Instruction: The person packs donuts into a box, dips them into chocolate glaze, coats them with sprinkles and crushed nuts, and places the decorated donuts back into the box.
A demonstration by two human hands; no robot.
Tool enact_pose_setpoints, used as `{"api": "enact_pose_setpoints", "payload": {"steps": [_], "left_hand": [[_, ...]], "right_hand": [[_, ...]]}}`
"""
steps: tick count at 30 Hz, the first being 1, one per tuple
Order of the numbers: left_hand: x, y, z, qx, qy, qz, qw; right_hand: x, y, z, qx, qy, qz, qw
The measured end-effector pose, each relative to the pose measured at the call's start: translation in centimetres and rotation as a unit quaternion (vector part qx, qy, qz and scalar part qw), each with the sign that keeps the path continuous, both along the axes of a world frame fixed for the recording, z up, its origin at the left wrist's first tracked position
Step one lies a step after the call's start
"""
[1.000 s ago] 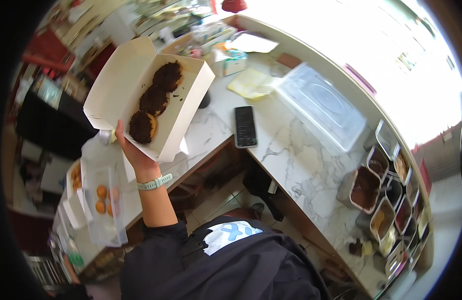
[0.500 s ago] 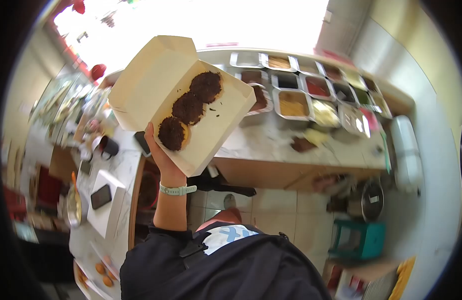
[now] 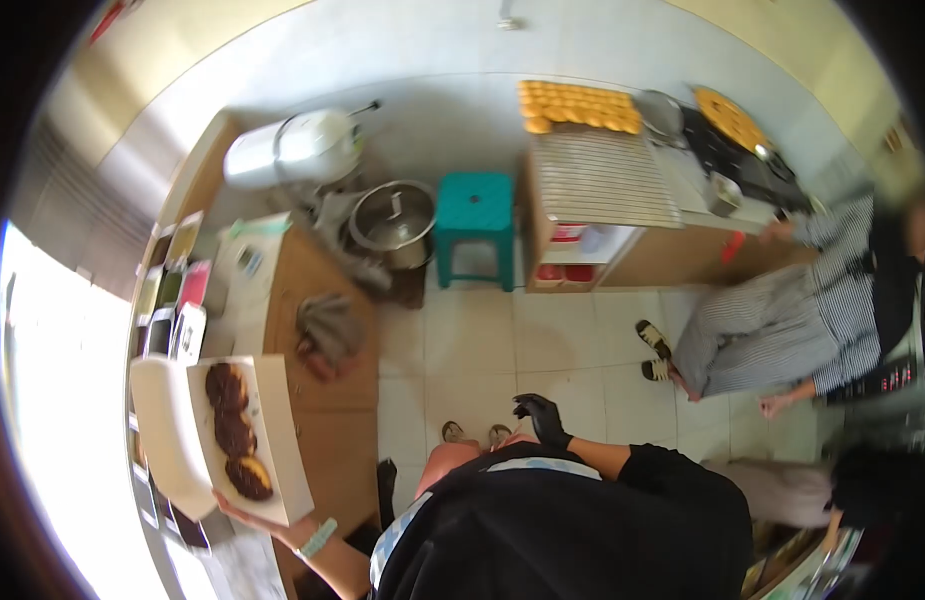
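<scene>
My left hand (image 3: pixel 257 518), with a pale green watch (image 3: pixel 319 537) at the wrist, supports an open white box (image 3: pixel 285 440) from below at the lower left. Inside the box lie three round pastries (image 3: pixel 234 432) topped with dark chocolate, in a row. The box lid (image 3: pixel 167 435) hangs open to the left. My right hand (image 3: pixel 542 418) wears a black glove. It is held low in front of my body, away from the box, with its fingers apart and nothing in them.
A teal stool (image 3: pixel 474 228) stands by the far wall, beside a metal pot (image 3: pixel 393 220). A rack (image 3: pixel 602 180) and a tray of round pastries (image 3: pixel 579 106) are right of it. One person (image 3: pixel 772 320) stands at the right; another is partly visible below. Topping containers (image 3: pixel 172 285) line the left counter.
The view has swung right from the counters to the floor and far wall. The box, still on my left hand, now appears lower left. My gloved right hand and the other people have come into view.
</scene>
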State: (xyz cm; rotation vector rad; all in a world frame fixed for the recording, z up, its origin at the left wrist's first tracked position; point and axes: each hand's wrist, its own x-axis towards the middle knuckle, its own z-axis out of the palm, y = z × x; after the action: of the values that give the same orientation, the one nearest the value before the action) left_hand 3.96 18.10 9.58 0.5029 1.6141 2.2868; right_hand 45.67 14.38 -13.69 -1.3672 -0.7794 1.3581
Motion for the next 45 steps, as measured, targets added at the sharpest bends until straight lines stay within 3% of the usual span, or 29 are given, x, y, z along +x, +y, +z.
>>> {"api": "enact_pose_setpoints", "payload": {"steps": [2, 4, 7, 13, 17, 19, 20, 21, 23, 27, 29, 30, 32, 33, 34, 36, 39, 42, 43, 45], "left_hand": [[1.3, 2.9, 0.5, -0.030, -0.004, 0.000, 1.000], [5.7, 5.8, 3.1, 0.004, -0.055, -0.040, 0.998], [5.0, 9.0, 3.4, 0.037, -0.137, -0.108, 0.984], [9.7, 17.2, 4.5, 0.071, -0.250, -0.221, 0.940], [11.4, 21.2, 4.3, 0.075, -0.288, -0.275, 0.914], [12.3, 23.0, 4.1, 0.057, -0.259, -0.244, 0.933], [13.1, 23.9, 4.0, 0.043, -0.243, -0.230, 0.941], [14.5, 25.0, 4.5, 0.054, -0.266, -0.205, 0.940], [16.7, 27.7, 4.5, 0.040, -0.249, -0.174, 0.952], [20.7, 32.7, 3.6, -0.012, -0.176, -0.116, 0.977], [22.2, 35.1, 3.1, -0.032, -0.144, -0.084, 0.985], [23.0, 36.1, 3.0, -0.043, -0.135, -0.073, 0.987], [24.6, 37.9, 2.5, -0.061, -0.117, -0.055, 0.990], [25.4, 38.8, 2.1, -0.070, -0.108, -0.044, 0.991], [26.2, 39.7, 1.9, -0.080, -0.099, -0.033, 0.991], [27.6, 41.2, 1.3, -0.094, -0.081, -0.011, 0.992], [29.5, 43.1, 0.5, -0.115, -0.061, 0.011, 0.991], [31.3, 44.1, -0.1, -0.127, -0.053, 0.025, 0.990], [31.6, 44.4, -0.1, -0.130, -0.049, 0.030, 0.990], [32.3, 44.8, -0.4, -0.136, -0.045, 0.031, 0.989]], "right_hand": [[0.2, 1.8, 0.0, -0.013, -0.023, 0.011, 1.000], [3.9, 3.0, 2.3, -0.015, -0.047, 0.021, 0.999], [2.1, 4.7, 4.0, 0.016, -0.081, -0.005, 0.997], [12.8, 15.2, 5.2, 0.064, -0.123, -0.026, 0.990], [19.6, 22.1, 6.9, 0.035, -0.160, -0.085, 0.983], [24.7, 27.4, 8.1, 0.039, -0.251, -0.100, 0.962], [25.5, 30.1, 11.2, 0.044, -0.270, -0.134, 0.952], [27.8, 32.9, 12.2, 0.089, -0.256, -0.160, 0.949], [31.6, 38.8, 14.7, 0.051, -0.253, -0.234, 0.937], [43.2, 48.5, 9.9, 0.000, -0.252, -0.305, 0.918], [50.5, 52.4, 6.1, -0.025, -0.466, -0.221, 0.856], [53.1, 53.8, 6.0, -0.046, -0.579, -0.160, 0.798], [57.4, 56.5, 5.6, -0.077, -0.786, -0.035, 0.612], [58.5, 59.0, 5.1, -0.143, -0.572, -0.259, 0.765], [56.0, 60.0, 9.9, -0.182, -0.516, -0.271, 0.792], [56.5, 62.9, 10.7, -0.139, -0.611, -0.266, 0.732], [58.2, 66.6, 11.8, -0.229, -0.702, -0.137, 0.661], [59.3, 68.5, 12.7, -0.294, -0.730, -0.021, 0.617], [59.7, 69.4, 13.5, -0.363, -0.702, 0.039, 0.612], [60.6, 69.9, 13.0, -0.347, -0.729, 0.024, 0.590]]}}
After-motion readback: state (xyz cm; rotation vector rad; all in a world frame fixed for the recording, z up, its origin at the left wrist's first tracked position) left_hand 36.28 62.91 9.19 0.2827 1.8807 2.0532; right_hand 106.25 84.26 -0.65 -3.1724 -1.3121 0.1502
